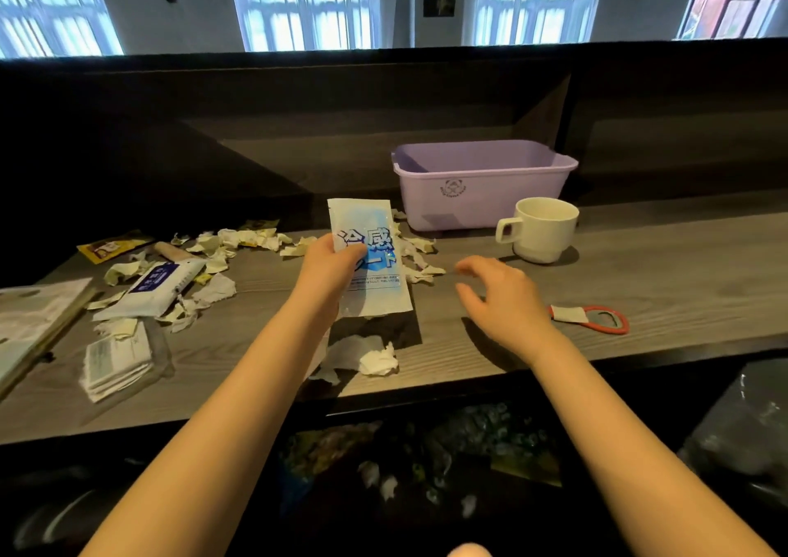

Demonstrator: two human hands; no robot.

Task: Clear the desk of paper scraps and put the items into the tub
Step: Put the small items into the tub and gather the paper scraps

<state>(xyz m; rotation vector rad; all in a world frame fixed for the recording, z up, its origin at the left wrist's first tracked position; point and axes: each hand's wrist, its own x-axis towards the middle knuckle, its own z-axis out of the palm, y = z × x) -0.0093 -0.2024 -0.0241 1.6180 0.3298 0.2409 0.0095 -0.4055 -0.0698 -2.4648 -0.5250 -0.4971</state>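
Observation:
My left hand [328, 264] grips a white and blue packet [375, 288] with printed characters, held upright above the wooden desk [639, 275]. My right hand [499, 296] hovers open over the desk to the packet's right, holding nothing. The lilac tub [482, 189] stands behind them at the desk's back; what I see of its inside looks empty. Torn paper scraps [239, 243] lie scattered across the left and middle of the desk, and a crumpled white piece [377, 360] lies near the front edge.
A white mug [543, 230] stands right of the tub. A red bottle opener [597, 320] lies at the right. On the left lie a wipes pack [157, 285], a yellow sachet [108, 247], a stack of small packets [117, 364] and a book [30, 322].

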